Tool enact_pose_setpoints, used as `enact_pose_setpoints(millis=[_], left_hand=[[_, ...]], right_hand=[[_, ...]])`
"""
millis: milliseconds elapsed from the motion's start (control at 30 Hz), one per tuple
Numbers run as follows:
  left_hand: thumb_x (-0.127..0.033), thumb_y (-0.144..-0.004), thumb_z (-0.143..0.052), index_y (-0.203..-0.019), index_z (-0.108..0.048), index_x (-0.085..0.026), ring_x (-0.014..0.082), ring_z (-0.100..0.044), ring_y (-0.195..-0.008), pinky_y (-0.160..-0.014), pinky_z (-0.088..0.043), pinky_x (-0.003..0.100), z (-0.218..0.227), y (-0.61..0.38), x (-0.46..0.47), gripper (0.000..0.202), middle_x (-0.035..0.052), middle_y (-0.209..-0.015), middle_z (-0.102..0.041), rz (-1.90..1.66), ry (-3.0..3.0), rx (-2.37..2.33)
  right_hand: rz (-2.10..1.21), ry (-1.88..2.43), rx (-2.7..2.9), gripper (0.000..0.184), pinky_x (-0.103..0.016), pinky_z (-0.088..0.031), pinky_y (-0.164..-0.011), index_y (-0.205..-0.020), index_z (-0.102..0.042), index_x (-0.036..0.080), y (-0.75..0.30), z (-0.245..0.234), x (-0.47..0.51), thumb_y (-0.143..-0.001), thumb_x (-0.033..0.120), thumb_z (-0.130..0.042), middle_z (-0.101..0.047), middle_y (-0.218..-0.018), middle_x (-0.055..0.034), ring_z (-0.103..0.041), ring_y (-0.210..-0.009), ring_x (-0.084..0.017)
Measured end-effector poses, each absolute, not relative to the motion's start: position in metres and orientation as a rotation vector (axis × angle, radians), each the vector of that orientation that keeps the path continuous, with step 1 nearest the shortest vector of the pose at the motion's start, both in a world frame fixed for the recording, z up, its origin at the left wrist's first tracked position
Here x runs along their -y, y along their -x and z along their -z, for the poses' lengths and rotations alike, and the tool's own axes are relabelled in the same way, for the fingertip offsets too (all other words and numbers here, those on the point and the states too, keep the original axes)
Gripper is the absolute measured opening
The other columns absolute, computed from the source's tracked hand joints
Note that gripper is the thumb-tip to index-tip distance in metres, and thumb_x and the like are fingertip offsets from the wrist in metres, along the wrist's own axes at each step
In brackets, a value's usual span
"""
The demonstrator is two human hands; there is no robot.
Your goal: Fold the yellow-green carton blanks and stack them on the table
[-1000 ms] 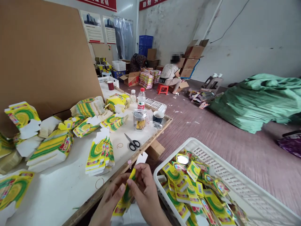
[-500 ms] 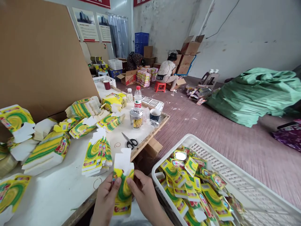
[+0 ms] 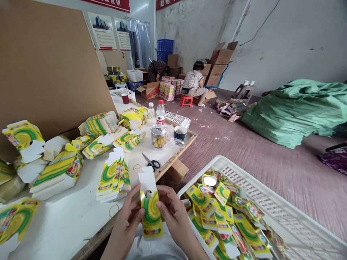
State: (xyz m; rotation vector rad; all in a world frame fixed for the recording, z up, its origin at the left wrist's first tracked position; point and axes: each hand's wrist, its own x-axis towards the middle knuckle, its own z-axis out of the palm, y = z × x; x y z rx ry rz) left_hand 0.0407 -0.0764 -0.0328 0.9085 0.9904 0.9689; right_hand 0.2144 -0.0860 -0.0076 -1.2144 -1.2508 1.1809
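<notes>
Carton [image 3: 152,216], yellow and green, is pinched at its sides between left hand [image 3: 130,213] and right hand [image 3: 172,210]. Beyond the hands lie black-handled scissors [image 3: 150,163]; right of the hands, a white plastic basket [image 3: 260,202].

One handheld carton [image 3: 151,213], one pair of scissors [image 3: 151,163], two posters [image 3: 102,31]

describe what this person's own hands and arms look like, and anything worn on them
The left hand and right hand are bare, without gloves. No ring, watch or bracelet shows on either. The forearms are uncovered as far as the view reaches, so no sleeve or cuff is visible. Between them, pale cloth, apparently clothing, shows at the bottom edge.
</notes>
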Motion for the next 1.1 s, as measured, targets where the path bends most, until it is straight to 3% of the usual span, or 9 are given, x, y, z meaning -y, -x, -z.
enact_pose_setpoints(millis=[133, 300, 567, 667, 733, 800, 867, 967, 1100], left_hand=[[-0.041, -0.082, -0.073, -0.135, -0.050, -0.028, 0.0310, -0.068, -0.110, -0.083, -0.058, 0.038, 0.028, -0.038, 0.078, 0.059, 0.0119, -0.121, -0.074, -0.946, -0.787, -0.876], [-0.038, -0.072, -0.083, -0.120, -0.057, -0.024, 0.0228, -0.072, -0.078, -0.067, -0.055, 0.031, 0.026, -0.036, 0.080, 0.057, 0.0088, -0.096, -0.077, -0.884, -0.718, -0.812], [-0.041, -0.069, -0.084, -0.099, -0.063, -0.022, 0.0222, -0.069, -0.080, -0.069, -0.053, 0.031, 0.026, -0.040, 0.082, 0.041, 0.0068, -0.092, -0.073, -0.827, -0.768, -0.729], [-0.037, -0.072, -0.084, -0.119, -0.053, -0.028, 0.0246, -0.071, -0.087, -0.070, -0.054, 0.031, 0.026, -0.041, 0.083, 0.057, 0.0077, -0.099, -0.074, -0.888, -0.723, -0.757], [-0.035, -0.073, -0.084, -0.140, -0.037, -0.032, 0.0284, -0.071, -0.098, -0.075, -0.055, 0.034, 0.026, -0.043, 0.083, 0.082, 0.0109, -0.108, -0.074, -0.930, -0.706, -0.775], [-0.036, -0.072, -0.084, -0.146, -0.030, -0.030, 0.0311, -0.069, -0.106, -0.078, -0.057, 0.035, 0.027, -0.044, 0.083, 0.091, 0.0142, -0.117, -0.073, -0.927, -0.715, -0.775], [-0.037, -0.073, -0.082, -0.143, -0.040, -0.028, 0.0323, -0.069, -0.109, -0.079, -0.058, 0.036, 0.027, -0.046, 0.082, 0.082, 0.0148, -0.121, -0.072, -0.914, -0.729, -0.763], [-0.037, -0.077, -0.079, -0.127, -0.060, -0.026, 0.0317, -0.068, -0.112, -0.084, -0.058, 0.036, 0.028, -0.046, 0.079, 0.055, 0.0124, -0.123, -0.073, -0.965, -0.809, -0.812], [-0.035, -0.081, -0.075, -0.119, -0.068, -0.026, 0.0312, -0.068, -0.114, -0.091, -0.058, 0.036, 0.029, -0.042, 0.075, 0.040, 0.0107, -0.130, -0.070, -0.962, -0.980, -0.934]], right_hand=[[-1.220, 1.266, 1.338, 0.034, -0.026, -0.046, -0.067, -0.123, -0.056, 0.023, -0.221, 0.003, 0.084, -0.096, 0.043, -0.054, -0.063, -0.087, -0.0009, -0.058, -0.075, -0.015], [-1.296, 1.320, 1.427, 0.029, -0.022, -0.035, -0.056, -0.110, -0.054, 0.022, -0.227, -0.002, 0.081, -0.098, 0.047, -0.049, -0.051, -0.070, 0.0052, -0.043, -0.062, -0.011], [-1.301, 1.317, 1.441, 0.025, -0.021, -0.038, -0.055, -0.085, -0.056, 0.020, -0.229, -0.004, 0.080, -0.097, 0.042, -0.050, -0.051, -0.071, 0.0031, -0.044, -0.063, -0.011], [-1.210, 1.314, 1.383, 0.023, -0.022, -0.042, -0.056, -0.085, -0.056, 0.020, -0.224, -0.001, 0.081, -0.096, 0.040, -0.052, -0.054, -0.075, 0.0017, -0.049, -0.065, -0.012], [-1.178, 1.287, 1.311, 0.018, -0.024, -0.047, -0.061, -0.099, -0.056, 0.022, -0.221, 0.000, 0.081, -0.096, 0.040, -0.052, -0.059, -0.081, 0.0002, -0.057, -0.071, -0.015], [-1.143, 1.282, 1.287, 0.025, -0.028, -0.052, -0.070, -0.116, -0.052, 0.023, -0.220, 0.000, 0.080, -0.096, 0.038, -0.052, -0.065, -0.093, -0.0029, -0.062, -0.079, -0.017], [-1.076, 1.294, 1.336, 0.026, -0.031, -0.052, -0.079, -0.119, -0.057, 0.024, -0.223, 0.001, 0.078, -0.096, 0.036, -0.053, -0.068, -0.101, -0.0053, -0.064, -0.087, -0.018], [-0.966, 1.262, 1.439, 0.024, -0.033, -0.049, -0.087, -0.102, -0.072, 0.024, -0.232, 0.001, 0.075, -0.097, 0.038, -0.053, -0.068, -0.100, -0.0064, -0.063, -0.096, -0.021], [-1.062, 1.310, 1.447, 0.024, -0.027, -0.045, -0.064, -0.101, -0.070, 0.022, -0.237, 0.000, 0.074, -0.092, 0.042, -0.059, -0.063, -0.079, -0.0017, -0.057, -0.072, -0.017]])
